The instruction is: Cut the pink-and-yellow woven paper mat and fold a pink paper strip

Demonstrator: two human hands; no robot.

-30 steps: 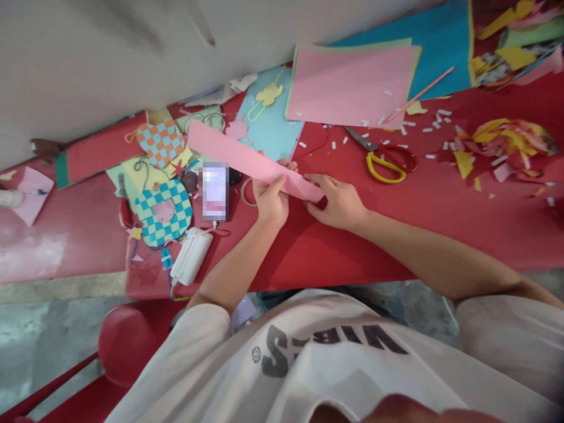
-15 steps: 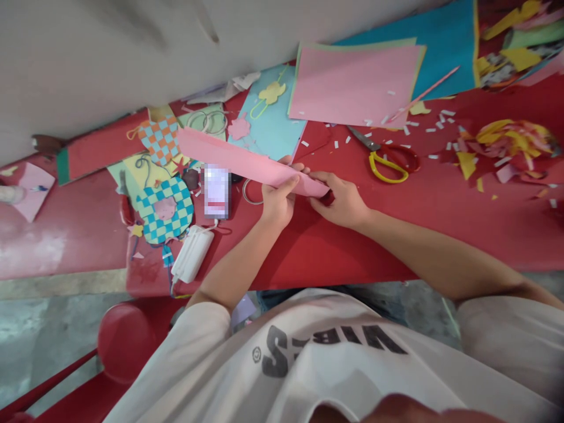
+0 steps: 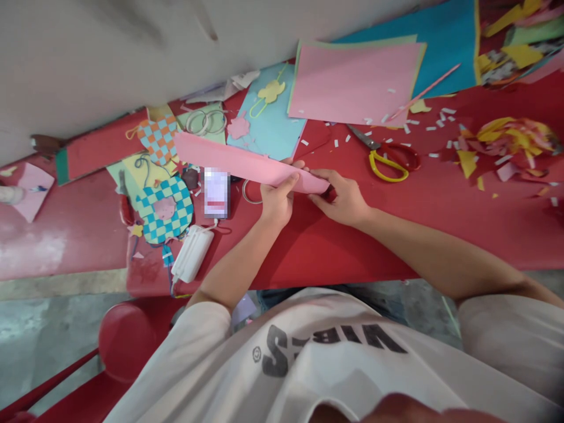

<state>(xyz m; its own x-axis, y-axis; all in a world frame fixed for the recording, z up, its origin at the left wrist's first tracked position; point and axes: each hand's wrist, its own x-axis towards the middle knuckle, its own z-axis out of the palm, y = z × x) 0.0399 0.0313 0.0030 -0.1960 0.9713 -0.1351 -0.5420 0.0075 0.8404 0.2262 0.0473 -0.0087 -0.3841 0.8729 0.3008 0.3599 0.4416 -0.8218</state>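
A long folded strip of pink paper (image 3: 229,162) is held above the red table, slanting down from left to right. My left hand (image 3: 279,197) grips it near its right part, thumb on top and fingers behind. At the strip's right end, my right hand (image 3: 339,197) pinches the paper between thumb and fingers; a small dark patch shows there that I cannot make out. Scissors with one yellow and one red handle (image 3: 388,167) lie to the right of my hands. Below the strip's left part lies a phone (image 3: 217,194), its screen blurred, joined by cable to a white power bank (image 3: 192,254).
Pink sheets (image 3: 352,82) lie at the back over a blue board (image 3: 453,47), with a pink pencil (image 3: 425,93) on top. Woven paper pieces (image 3: 165,210) are at left. Paper scraps (image 3: 513,144) are heaped at right. A red chair (image 3: 127,341) stands at lower left.
The strip's left end has dipped slightly and shifted a little left. Both hands keep their hold on the paper, with the right fingers moved slightly at its end.
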